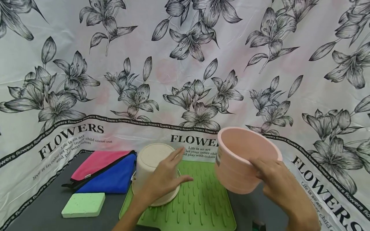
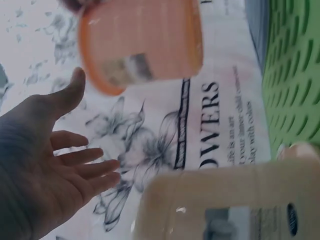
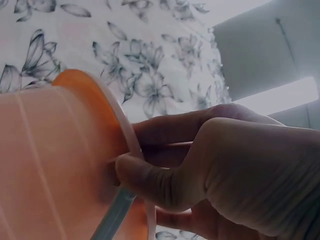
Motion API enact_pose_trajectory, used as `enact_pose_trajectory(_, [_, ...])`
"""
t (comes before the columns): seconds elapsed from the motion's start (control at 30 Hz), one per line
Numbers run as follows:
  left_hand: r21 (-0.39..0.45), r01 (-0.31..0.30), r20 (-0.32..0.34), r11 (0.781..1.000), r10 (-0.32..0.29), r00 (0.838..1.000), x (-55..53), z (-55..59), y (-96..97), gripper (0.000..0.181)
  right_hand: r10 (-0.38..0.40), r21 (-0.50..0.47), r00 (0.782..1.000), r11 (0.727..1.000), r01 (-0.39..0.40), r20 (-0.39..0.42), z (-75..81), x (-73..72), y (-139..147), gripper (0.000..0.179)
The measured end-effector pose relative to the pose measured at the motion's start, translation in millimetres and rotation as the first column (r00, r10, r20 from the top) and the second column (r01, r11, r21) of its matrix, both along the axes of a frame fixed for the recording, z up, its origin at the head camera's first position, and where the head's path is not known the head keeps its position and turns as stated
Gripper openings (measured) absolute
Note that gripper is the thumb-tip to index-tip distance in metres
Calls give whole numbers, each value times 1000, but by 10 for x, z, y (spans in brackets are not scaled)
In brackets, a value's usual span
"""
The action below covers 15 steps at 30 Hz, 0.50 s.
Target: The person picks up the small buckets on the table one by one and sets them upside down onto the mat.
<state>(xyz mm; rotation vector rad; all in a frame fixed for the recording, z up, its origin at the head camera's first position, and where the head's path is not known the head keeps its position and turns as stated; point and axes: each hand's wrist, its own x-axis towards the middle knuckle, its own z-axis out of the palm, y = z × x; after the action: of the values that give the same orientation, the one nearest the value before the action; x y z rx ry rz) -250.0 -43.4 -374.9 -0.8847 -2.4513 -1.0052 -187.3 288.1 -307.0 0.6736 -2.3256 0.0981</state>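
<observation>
My right hand (image 1: pixel 277 183) holds a pink plastic bucket (image 1: pixel 237 173) up by its rim, the open mouth tilted upward. In the right wrist view, the thumb presses the outside of the bucket wall (image 3: pixel 45 160), with a grey bar (image 3: pixel 115 212) beside the thumb tip. A cream bucket (image 1: pixel 144 163) stands upside down on a green ridged mat (image 1: pixel 199 192). In front of it, my left hand (image 1: pixel 159 179) is spread and holds nothing, partly hiding the bucket. The left wrist view shows the left hand's loose fingers (image 2: pixel 90 170) apart from both buckets.
To the left lie a pink and blue zip pouch (image 1: pixel 107 173) and a pale green sponge-like block (image 1: pixel 83 205) on the dark table (image 1: pixel 37 215). A flower-printed cloth (image 1: pixel 162 96) hangs behind. A small dark object (image 1: pixel 258 225) sits at the front edge, near the right forearm.
</observation>
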Motion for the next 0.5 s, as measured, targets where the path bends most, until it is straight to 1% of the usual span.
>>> enact_pose_trajectory(0.1, [-74, 56, 64, 996, -52, 997, 35, -51, 108, 97, 67, 3, 993, 998, -67, -93, 30, 46, -68, 66])
enact_pose_trajectory(0.17, [-107, 74, 99, 992, -63, 993, 50, -88, 147, 100, 133, 6, 979, 991, -134, -156, 59, 70, -112, 66])
enact_pose_trajectory(0.2, [-116, 80, 109, 990, -67, 992, 55, -103, 162, 102, 177, 2, 966, 984, -180, -187, 70, 77, -129, 65])
enact_pose_trajectory(0.27, [-114, 93, 117, 989, -80, 990, 58, -129, 186, 107, 245, -12, 944, 967, -254, -220, 93, 106, -162, 38])
enact_pose_trajectory(0.3, [-100, 101, 117, 990, -90, 989, 60, -137, 195, 111, 279, -19, 929, 956, -292, -243, 101, 115, -181, 28])
enact_pose_trajectory(0.33, [-70, 115, 123, 991, -106, 987, 59, -143, 203, 114, 306, -27, 915, 946, -324, -261, 110, 126, -202, 27])
enact_pose_trajectory(0.37, [-36, 129, 119, 991, -124, 985, 53, -151, 213, 118, 335, -38, 901, 933, -359, -276, 119, 137, -228, 34])
enact_pose_trajectory(0.4, [20, 151, 111, 988, -152, 982, 41, -154, 227, 123, 360, -48, 888, 920, -388, -288, 127, 150, -259, 44])
enact_pose_trajectory(0.43, [87, 183, 97, 979, -191, 977, 23, -160, 244, 127, 376, -57, 877, 910, -410, -297, 136, 163, -294, 52])
enact_pose_trajectory(0.5, [204, 227, 55, 952, -243, 969, -3, -176, 276, 134, 416, -69, 848, 885, -461, -330, 154, 174, -377, 49])
